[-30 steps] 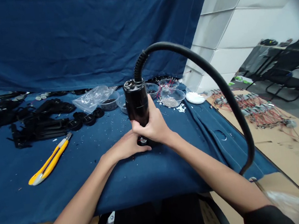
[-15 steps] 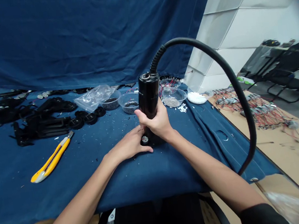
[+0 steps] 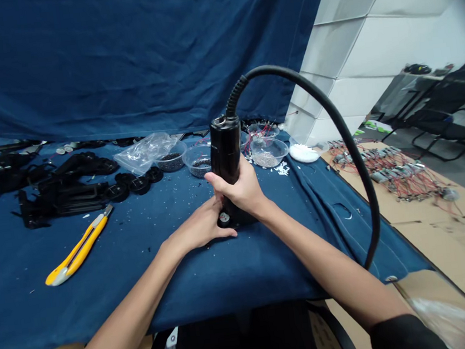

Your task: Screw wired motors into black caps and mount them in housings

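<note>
The right hand [image 3: 238,189] is closed around a black tube [image 3: 226,158], and its fingers [image 3: 226,185] wrap the lower part of the tube with no wide gap. The tube stands almost straight up, with its foot on the surface [image 3: 103,293] and its top well above the hand. The left hand [image 3: 199,228] lies low and near, with its fingers [image 3: 222,233] close together and pointing right. They touch the foot of the tube, just below the right hand, but I cannot tell if they grip it. A small round disc [image 3: 223,218] shows by the left fingers. A thick black hose [image 3: 349,144] comes out of the top of the tube, bends over to the right and runs down past the right arm. A blue cloth [image 3: 26,276] covers the surface. A yellow cutter [image 3: 77,251] lies to the left of the hands. Far off are clear bowls [image 3: 267,152] and a clear bag [image 3: 144,154], and black parts [image 3: 64,188] lie far left. Red wires [image 3: 391,170] lie on brown card [image 3: 445,234] to the right.
</note>
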Demonstrator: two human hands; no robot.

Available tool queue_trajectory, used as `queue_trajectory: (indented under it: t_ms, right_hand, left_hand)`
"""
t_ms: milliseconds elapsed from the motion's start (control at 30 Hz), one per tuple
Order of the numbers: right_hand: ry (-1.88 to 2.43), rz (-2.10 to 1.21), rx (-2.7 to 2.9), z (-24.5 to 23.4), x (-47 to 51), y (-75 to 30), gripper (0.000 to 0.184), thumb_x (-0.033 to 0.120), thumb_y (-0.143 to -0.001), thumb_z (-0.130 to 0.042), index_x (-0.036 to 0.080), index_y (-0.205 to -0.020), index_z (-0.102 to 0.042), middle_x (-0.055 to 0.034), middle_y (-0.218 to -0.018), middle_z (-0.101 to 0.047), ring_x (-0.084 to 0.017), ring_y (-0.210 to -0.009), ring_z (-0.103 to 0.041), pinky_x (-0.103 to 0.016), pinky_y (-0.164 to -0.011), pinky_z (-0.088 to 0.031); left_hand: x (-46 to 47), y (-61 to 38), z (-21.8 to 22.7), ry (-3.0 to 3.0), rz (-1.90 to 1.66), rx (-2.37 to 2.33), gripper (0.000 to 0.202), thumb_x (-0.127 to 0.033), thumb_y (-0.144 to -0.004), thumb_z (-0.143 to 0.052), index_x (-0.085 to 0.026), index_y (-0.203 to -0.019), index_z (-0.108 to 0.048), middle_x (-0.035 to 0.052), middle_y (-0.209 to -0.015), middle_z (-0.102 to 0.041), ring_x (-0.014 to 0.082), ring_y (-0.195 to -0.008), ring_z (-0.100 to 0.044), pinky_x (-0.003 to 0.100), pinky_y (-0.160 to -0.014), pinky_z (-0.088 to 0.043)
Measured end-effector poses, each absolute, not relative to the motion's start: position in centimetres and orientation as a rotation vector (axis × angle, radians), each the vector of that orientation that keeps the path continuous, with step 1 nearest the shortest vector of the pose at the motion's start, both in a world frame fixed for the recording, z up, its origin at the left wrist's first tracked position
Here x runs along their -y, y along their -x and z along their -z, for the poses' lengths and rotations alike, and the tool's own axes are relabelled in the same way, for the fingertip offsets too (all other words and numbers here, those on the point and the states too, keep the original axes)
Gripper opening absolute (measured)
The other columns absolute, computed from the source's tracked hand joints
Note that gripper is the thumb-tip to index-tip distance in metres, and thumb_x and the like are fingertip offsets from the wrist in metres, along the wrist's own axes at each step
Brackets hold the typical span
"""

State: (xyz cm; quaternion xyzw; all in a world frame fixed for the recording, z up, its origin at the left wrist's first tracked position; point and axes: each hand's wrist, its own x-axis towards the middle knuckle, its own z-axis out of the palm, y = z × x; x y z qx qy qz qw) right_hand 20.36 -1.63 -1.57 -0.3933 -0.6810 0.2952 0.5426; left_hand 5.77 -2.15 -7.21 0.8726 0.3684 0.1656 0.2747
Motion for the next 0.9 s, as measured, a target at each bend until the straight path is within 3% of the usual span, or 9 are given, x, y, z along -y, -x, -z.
queue_trajectory:
  t_ms: [100, 200, 300, 433, 567, 633, 767, 900]
  right_hand:
    - [0.956, -0.603, 1.667, 1.3, 2.6, -20.0, 0.043, 0.044, -0.083, -0.059, 0.022, -0.115, -0.038, -0.001, -0.085, -0.057, -0.017, -0.074, -0.061, -0.034, -0.072, -0.054]
    - [0.929, -0.484, 1.711, 0.8, 3.8, -20.3, 0.05, 0.028, -0.084, -0.054, 0.018, -0.125, -0.029, -0.0081, -0.105, -0.055, -0.018, -0.09, -0.061, -0.037, -0.083, -0.053]
    - [0.947, -0.54, 1.851, 0.0, 4.1, -22.3, 0.045, 0.027, -0.083, -0.056, 0.016, -0.123, -0.04, -0.0094, -0.109, -0.057, -0.019, -0.095, -0.061, -0.037, -0.086, -0.053]
    - [1.052, -0.999, 2.168, -0.7, 2.3, -25.6, 0.034, 0.042, -0.074, -0.069, 0.016, -0.095, -0.066, -0.0036, -0.088, -0.069, -0.019, -0.079, -0.066, -0.034, -0.074, -0.057]
    - [1.048, -1.646, 2.139, 0.2, 0.1, -25.6, 0.036, 0.041, -0.066, -0.073, 0.012, -0.088, -0.07, -0.0067, -0.08, -0.071, -0.017, -0.061, -0.066, -0.03, -0.053, -0.057]
    - [1.031, -1.778, 2.106, 0.8, -0.2, -24.9, 0.031, 0.038, -0.068, -0.07, 0.012, -0.084, -0.068, -0.0072, -0.078, -0.071, -0.016, -0.055, -0.065, -0.029, -0.05, -0.057]
    - [1.064, -1.476, 1.949, 0.1, 0.3, -25.0, 0.022, 0.034, -0.071, -0.065, 0.012, -0.075, -0.065, -0.0054, -0.067, -0.068, -0.015, -0.05, -0.063, -0.028, -0.048, -0.056]
    - [0.971, -1.27, 1.479, -0.6, 0.5, -27.0, 0.035, 0.045, -0.081, -0.054, 0.011, -0.081, -0.063, -0.0082, -0.068, -0.068, -0.014, -0.048, -0.061, -0.026, -0.047, -0.054]
  left_hand:
    - [2.2, -6.0, 7.0, -2.316, -0.445, -0.982, 0.071, -0.049, -0.076, -0.07, -0.017, -0.134, -0.044, 0.0138, -0.135, -0.051, 0.033, -0.122, -0.049, 0.045, -0.099, -0.044]
    - [2.2, -6.0, 7.0, -2.325, -0.482, -0.94, 0.071, -0.048, -0.077, -0.069, -0.018, -0.135, -0.043, 0.0126, -0.137, -0.049, 0.0325, -0.125, -0.047, 0.044, -0.102, -0.041]
    - [2.2, -6.0, 7.2, -2.345, -0.481, -0.958, 0.069, -0.051, -0.075, -0.07, -0.017, -0.131, -0.046, 0.0122, -0.133, -0.051, 0.0317, -0.121, -0.049, 0.043, -0.1, -0.042]
    - [2.2, -5.7, 7.5, -2.344, -0.464, -1.041, 0.067, -0.055, -0.073, -0.07, -0.018, -0.125, -0.05, 0.0104, -0.12, -0.056, 0.0297, -0.11, -0.054, 0.04, -0.092, -0.045]
    - [2.4, -5.5, 7.6, -2.324, -0.463, -1.069, 0.063, -0.059, -0.071, -0.07, -0.019, -0.117, -0.055, 0.0072, -0.108, -0.058, 0.0279, -0.102, -0.056, 0.038, -0.085, -0.045]
    - [2.5, -5.4, 7.6, -2.32, -0.491, -1.061, 0.062, -0.057, -0.072, -0.07, -0.019, -0.119, -0.054, 0.0078, -0.11, -0.057, 0.0275, -0.104, -0.055, 0.038, -0.086, -0.045]
    - [3.0, -5.7, 7.7, -2.348, -0.524, -1.051, 0.062, -0.054, -0.075, -0.069, -0.019, -0.125, -0.053, 0.0091, -0.114, -0.055, 0.026, -0.107, -0.054, 0.038, -0.091, -0.044]
    - [4.5, -5.2, 7.0, -2.342, -0.545, -1.115, 0.06, -0.052, -0.079, -0.066, -0.02, -0.128, -0.052, 0.0073, -0.116, -0.054, 0.0235, -0.107, -0.056, 0.037, -0.094, -0.045]
